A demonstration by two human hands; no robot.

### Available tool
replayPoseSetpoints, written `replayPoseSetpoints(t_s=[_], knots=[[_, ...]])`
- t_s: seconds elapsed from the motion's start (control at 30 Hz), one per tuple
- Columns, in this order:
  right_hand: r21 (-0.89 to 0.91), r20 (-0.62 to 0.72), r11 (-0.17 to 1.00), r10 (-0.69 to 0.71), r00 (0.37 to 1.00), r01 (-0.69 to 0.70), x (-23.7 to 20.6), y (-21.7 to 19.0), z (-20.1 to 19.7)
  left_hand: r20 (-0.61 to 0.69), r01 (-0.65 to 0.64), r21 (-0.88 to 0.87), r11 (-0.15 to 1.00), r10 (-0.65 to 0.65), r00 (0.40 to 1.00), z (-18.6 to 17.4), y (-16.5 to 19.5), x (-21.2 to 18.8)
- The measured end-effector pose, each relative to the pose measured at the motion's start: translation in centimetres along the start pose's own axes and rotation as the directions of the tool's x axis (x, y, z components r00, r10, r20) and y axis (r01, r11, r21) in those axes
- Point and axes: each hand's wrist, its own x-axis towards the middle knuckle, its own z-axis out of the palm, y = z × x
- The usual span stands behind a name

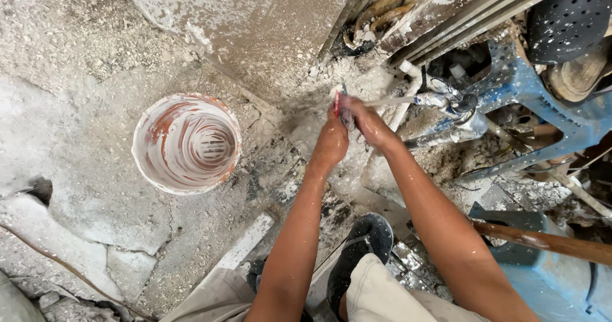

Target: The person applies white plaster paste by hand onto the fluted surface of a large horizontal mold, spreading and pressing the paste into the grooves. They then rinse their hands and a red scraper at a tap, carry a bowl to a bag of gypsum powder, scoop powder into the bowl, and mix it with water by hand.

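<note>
There is one view only, from a camera on the person's head, tipped steeply down toward the floor (95,188) in front of them. It sits close: both forearms rise from the bottom edge and meet near the middle of the frame, where the left hand (331,140) and right hand (370,121) come together at a tap (456,108). The person's own knees and shoes fill the lower edge, so the lens looks almost straight along the body. A bucket (186,142) lies to the left, seen from directly above into its mouth, and a wall (268,29) runs across the top. With no second view, nothing is shared
</note>
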Motion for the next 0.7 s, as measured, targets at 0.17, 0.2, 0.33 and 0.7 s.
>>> replayPoseSetpoints(t_s=[0.17, 0.2, 0.33, 0.7], knots=[[-0.112, -0.14, 0.993, -0.059, 0.988, 0.043, -1.1, -0.8, 0.0, 0.001, -0.04, -0.188, 0.981, 0.041, 0.999, -0.1, 0.8, -0.4], [-0.108, -0.147, 0.994, -0.017, 0.989, 0.001, -1.1, -1.0, 0.0, -0.052, -0.08, -0.102, 0.992, 0.076, 0.996, 0.0, 0.9, -0.6], [-0.009, -0.034, 1.0, -0.007, 0.999, 0.006, -1.1, -1.6, -0.5, -0.235, -0.255, 0.11, 0.961, 0.274, 0.933, 0.4, 1.2, -1.0], [0.058, 0.062, 0.996, 0.061, 0.996, -0.065, -2.6, -0.2, -0.1, -0.333, -0.156, 0.052, 0.986, 0.164, 0.929, 1.5, -0.5, 0.1]])
